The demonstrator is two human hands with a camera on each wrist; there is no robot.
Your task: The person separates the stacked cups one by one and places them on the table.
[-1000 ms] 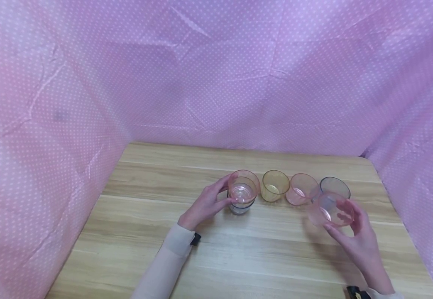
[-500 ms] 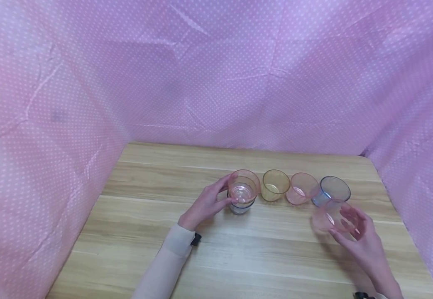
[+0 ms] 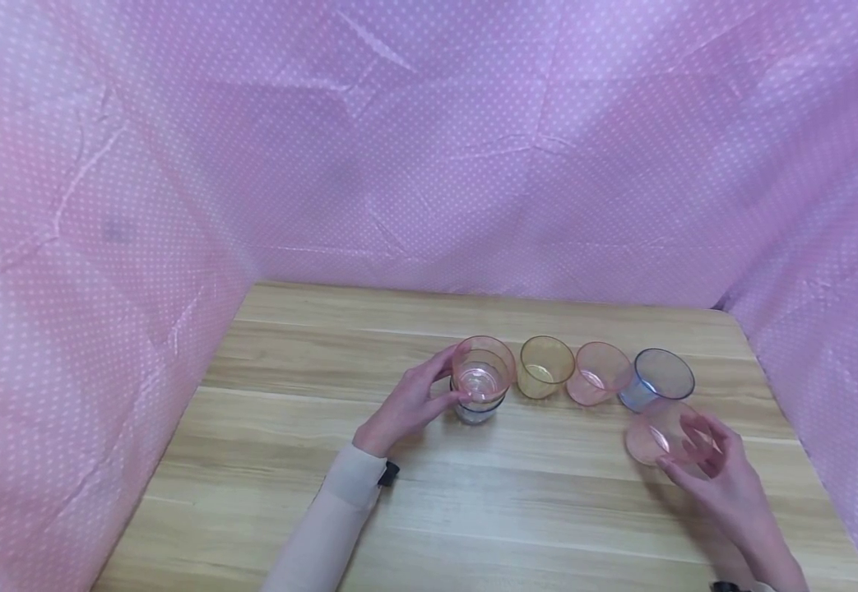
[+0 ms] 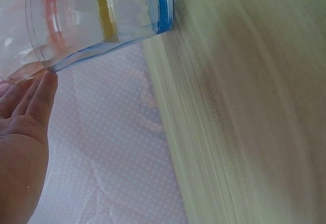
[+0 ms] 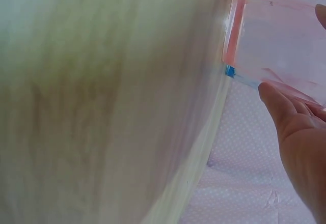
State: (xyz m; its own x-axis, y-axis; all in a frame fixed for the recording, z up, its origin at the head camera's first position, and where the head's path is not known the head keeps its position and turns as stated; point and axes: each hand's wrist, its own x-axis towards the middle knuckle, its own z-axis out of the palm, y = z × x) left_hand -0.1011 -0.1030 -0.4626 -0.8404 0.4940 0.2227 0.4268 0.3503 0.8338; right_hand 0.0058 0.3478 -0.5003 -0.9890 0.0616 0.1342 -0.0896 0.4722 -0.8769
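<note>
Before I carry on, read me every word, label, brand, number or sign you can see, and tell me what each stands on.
No readable text in any view.
Cup stack at the left hand: none readable.
Yellow cup, standing pink cup, blue cup: none readable.
Held pink cup in the right hand: none readable.
Black wrist pieces: too small to tell.
Table and cloth: none, just grain and dots.
</note>
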